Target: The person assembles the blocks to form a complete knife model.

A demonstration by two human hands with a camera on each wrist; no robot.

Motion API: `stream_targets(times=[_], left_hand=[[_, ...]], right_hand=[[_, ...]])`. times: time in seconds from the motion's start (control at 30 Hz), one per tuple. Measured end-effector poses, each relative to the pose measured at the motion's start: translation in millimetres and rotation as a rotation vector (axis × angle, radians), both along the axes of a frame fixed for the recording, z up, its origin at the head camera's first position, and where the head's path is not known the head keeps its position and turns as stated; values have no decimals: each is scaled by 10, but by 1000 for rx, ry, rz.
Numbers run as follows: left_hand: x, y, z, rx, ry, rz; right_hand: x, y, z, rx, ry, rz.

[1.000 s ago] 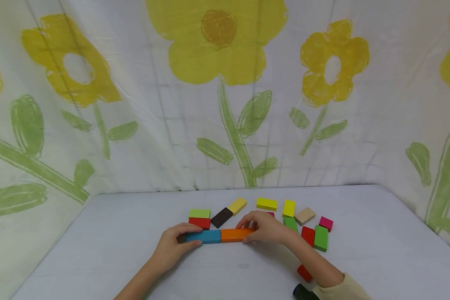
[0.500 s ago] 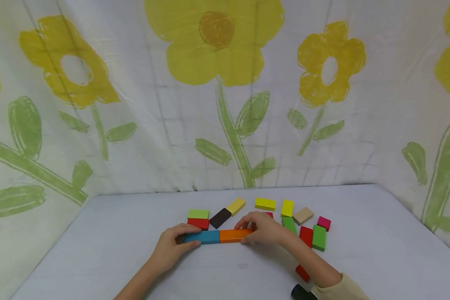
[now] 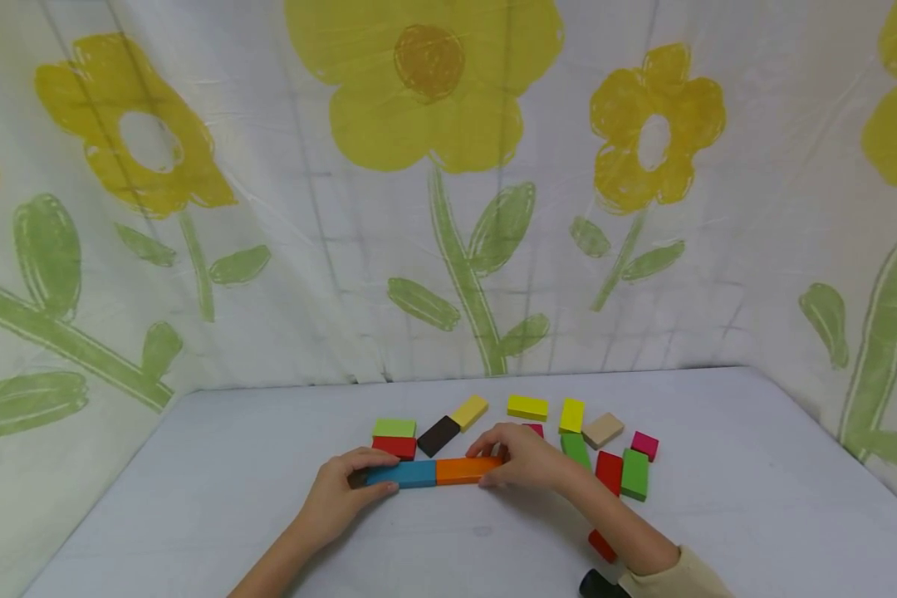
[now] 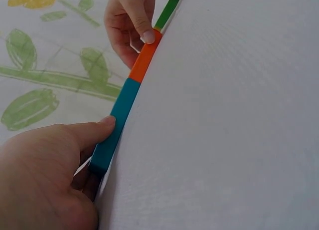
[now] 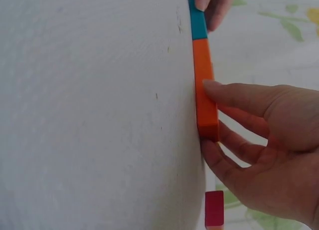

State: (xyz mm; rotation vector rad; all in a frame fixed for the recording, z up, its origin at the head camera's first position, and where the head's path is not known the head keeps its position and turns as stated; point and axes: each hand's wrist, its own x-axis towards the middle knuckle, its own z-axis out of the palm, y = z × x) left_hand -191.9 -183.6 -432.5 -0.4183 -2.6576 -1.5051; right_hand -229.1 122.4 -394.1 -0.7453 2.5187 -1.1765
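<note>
A blue block (image 3: 411, 474) and an orange block (image 3: 456, 471) lie end to end in one straight row on the white table. My left hand (image 3: 338, 492) grips the blue block at its left end, thumb on the near side and fingers on the far side. At the orange block's right end, my right hand (image 3: 525, 458) pinches it between thumb and fingers. The left wrist view shows the left thumb on the long side of the blue block (image 4: 117, 121). In the right wrist view, the right thumb presses the orange block (image 5: 203, 75) while other fingers curl by its end.
Behind the row lie a red block (image 3: 394, 448), a light green block (image 3: 394, 428), a dark brown block (image 3: 438, 436) and a pale yellow block (image 3: 469, 413). Several more coloured blocks spread to the right, among them a green block (image 3: 634, 474). A black cylinder (image 3: 600, 585) sits near the right sleeve.
Both hands keep their hold on the two blocks, which stay in place. The head view has shifted slightly.
</note>
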Motion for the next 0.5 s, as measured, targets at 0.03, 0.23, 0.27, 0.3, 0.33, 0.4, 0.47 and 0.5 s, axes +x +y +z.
stream_targets(times=[0.03,0.23,0.27,0.3,0.33,0.4,0.47,0.5], left_hand=[[-1,-1,-5,-2,-1,-1],[-4,-10,-31,29,-21,-5],[-2,-12,-33,35,-23,-3],[0,-9,-33,40,-26,6],[0,-9,-36,45,-28,13],[-1,-2,-35,57,-32,28],[-7,7,-33,67,-32,38],[-12,13,-33,71,-34,41]], right_hand=[[1,0,3,4,0,-1],[-26,-10,37,23,9,-19],[-35,-17,48,19,13,-20],[-50,-24,58,14,20,-18],[-60,-33,70,8,25,-17],[-78,-65,96,7,48,-17],[-100,-116,110,-1,72,-11],[-113,-151,112,-3,83,-10]])
